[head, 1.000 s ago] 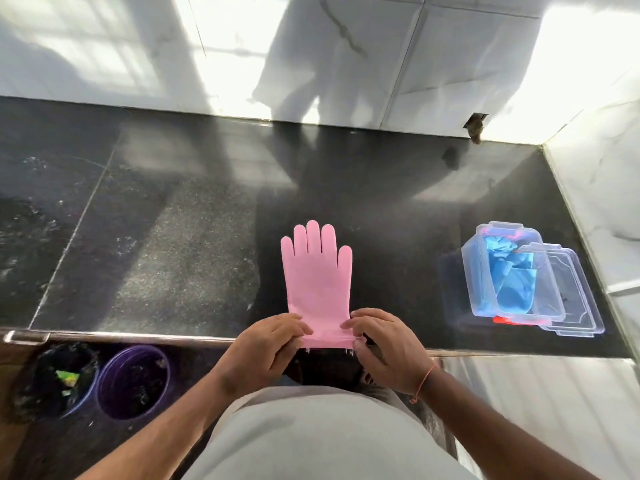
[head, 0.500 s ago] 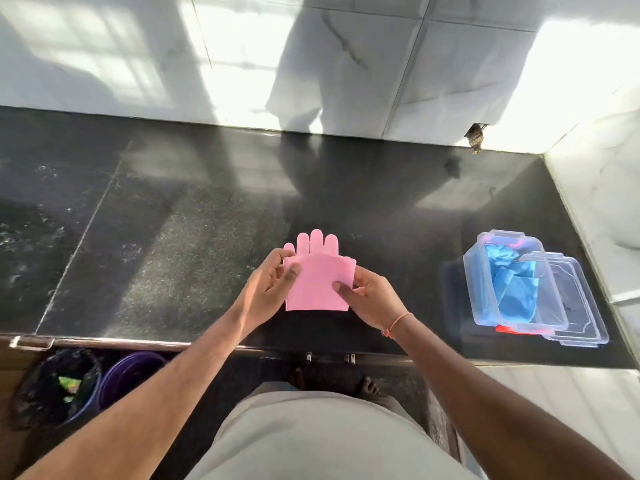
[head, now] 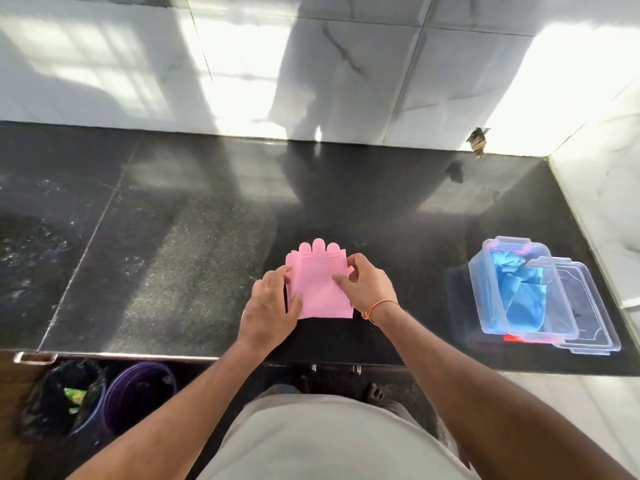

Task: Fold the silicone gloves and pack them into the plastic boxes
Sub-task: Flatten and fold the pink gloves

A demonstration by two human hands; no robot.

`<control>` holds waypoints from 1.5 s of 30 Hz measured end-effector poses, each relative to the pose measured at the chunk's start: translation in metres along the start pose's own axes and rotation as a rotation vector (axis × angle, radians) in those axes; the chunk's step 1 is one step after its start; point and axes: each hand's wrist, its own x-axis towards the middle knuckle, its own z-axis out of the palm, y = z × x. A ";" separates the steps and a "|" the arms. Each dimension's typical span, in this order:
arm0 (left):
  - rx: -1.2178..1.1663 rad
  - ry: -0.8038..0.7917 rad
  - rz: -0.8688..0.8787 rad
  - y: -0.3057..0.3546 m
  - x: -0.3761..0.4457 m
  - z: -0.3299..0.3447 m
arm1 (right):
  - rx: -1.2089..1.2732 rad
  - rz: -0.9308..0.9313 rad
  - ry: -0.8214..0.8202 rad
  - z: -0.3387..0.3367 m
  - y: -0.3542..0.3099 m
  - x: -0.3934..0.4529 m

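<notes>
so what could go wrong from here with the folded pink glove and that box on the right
1. The pink silicone glove is only folded once, both hands pinning it to the black stone counter; springy silicone may flop open if the left hand or right hand lets go.
2. The clear plastic box already holds a blue glove, so the pink one may not fit.

The glove [head: 320, 285] is plain pink. The counter [head: 173, 244] is black with fine grey speckles. The box [head: 519, 289] is clear plastic over a blue glove [head: 523, 292], with a red strip at its near edge. The wall [head: 346, 64] is white marble with grey veins. One bucket [head: 138, 396] is purple. The wristband [head: 377, 306] is orange.
</notes>
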 end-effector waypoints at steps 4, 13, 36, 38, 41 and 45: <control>0.135 0.056 0.170 0.003 -0.009 0.002 | -0.229 -0.160 0.216 0.001 0.007 -0.007; 0.411 -0.126 0.357 0.011 0.032 0.031 | -0.576 -0.462 0.026 0.040 0.027 -0.009; -0.286 -0.227 -0.444 0.036 0.030 -0.002 | 0.230 0.330 -0.003 0.019 -0.003 -0.016; -0.349 -0.225 -0.513 0.039 0.042 -0.007 | 0.286 0.368 0.011 0.023 -0.007 -0.016; -0.431 -0.245 -0.535 0.039 0.054 -0.013 | 0.447 0.424 -0.017 0.025 -0.009 -0.012; -0.543 -0.366 -0.472 0.037 0.048 -0.014 | 0.631 0.418 -0.176 0.019 -0.010 -0.014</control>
